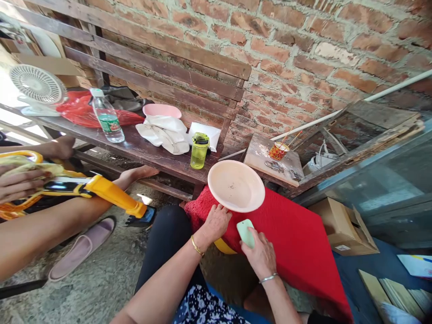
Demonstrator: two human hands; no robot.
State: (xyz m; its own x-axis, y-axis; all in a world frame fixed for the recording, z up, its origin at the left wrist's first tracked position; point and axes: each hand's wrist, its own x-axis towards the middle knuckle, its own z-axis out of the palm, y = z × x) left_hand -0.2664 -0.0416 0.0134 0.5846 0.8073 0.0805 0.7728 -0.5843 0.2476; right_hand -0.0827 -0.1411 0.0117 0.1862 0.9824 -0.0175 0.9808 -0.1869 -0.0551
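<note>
My left hand (218, 222), with a gold bangle at its wrist, rests on the red cloth (290, 238) by the near rim of a pale pink basin (236, 185). Its fingers are bent and closed; whether they grip the cloth or the rim is hidden. Small dark specks lie in the basin. A mint-green flat object with rounded corners (245, 232) is held in my right hand (261, 254), just below the basin and over the cloth. A silver bangle circles that wrist.
On the wooden bench (135, 155) stand a green drink bottle (200, 150), a water bottle (107, 118) and white cloth (165, 134). At left another person's hand (20, 182) holds a yellow-black tool (111, 191). A cardboard box (340, 227) sits right; a brick wall rises behind.
</note>
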